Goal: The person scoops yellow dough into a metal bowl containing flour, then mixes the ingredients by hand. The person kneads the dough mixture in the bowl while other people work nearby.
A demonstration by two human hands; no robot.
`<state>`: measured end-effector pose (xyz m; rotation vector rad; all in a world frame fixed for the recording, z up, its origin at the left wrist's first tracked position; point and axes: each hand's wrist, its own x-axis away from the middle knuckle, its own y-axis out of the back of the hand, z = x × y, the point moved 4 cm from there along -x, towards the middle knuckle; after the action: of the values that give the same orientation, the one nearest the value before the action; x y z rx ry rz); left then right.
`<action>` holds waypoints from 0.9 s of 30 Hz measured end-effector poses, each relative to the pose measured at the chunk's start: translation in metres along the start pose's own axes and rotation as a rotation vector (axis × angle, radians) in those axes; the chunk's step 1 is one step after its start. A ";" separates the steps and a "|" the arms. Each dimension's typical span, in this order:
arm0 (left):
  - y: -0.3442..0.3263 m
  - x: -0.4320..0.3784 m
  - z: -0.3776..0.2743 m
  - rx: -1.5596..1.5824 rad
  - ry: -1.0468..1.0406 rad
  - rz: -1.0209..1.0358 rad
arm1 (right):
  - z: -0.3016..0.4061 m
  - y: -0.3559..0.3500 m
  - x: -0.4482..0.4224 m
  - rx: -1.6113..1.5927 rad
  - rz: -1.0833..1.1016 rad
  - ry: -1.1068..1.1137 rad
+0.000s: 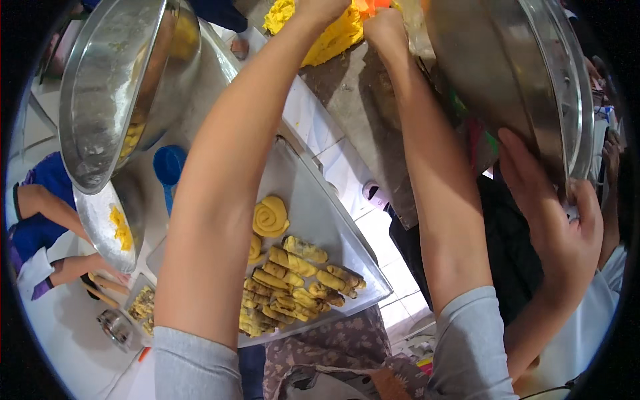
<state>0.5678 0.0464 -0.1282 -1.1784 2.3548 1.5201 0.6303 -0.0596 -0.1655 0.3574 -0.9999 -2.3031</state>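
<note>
Both of my arms reach up to the top edge of the picture. My left hand point(322, 7) is at a mass of yellow dough point(337, 37), its fingers cut off by the frame. My right hand point(386, 25) is curled beside an orange piece point(371, 6), seemingly a scraper, against the dough; its grip is partly hidden. Below my arms, a metal tray point(320, 195) holds a coiled dough round point(270, 216) and several rolled dough pieces with dark filling point(292, 260).
Another person's hand point(555, 225) holds a large metal bowl point(485, 75) at right. A tilted steel bowl point(100, 95), a smaller bowl point(102, 235) with yellow bits and a blue measuring scoop point(169, 165) are at left, near another person's arms point(55, 210).
</note>
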 end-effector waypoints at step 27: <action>0.186 0.026 -0.082 -0.043 -0.104 0.118 | -0.007 -0.003 -0.004 -0.053 -0.047 -0.049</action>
<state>0.4545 0.0035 0.0368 -0.9582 2.3726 1.6343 0.6354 -0.0597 -0.1729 0.3066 -0.9620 -2.3860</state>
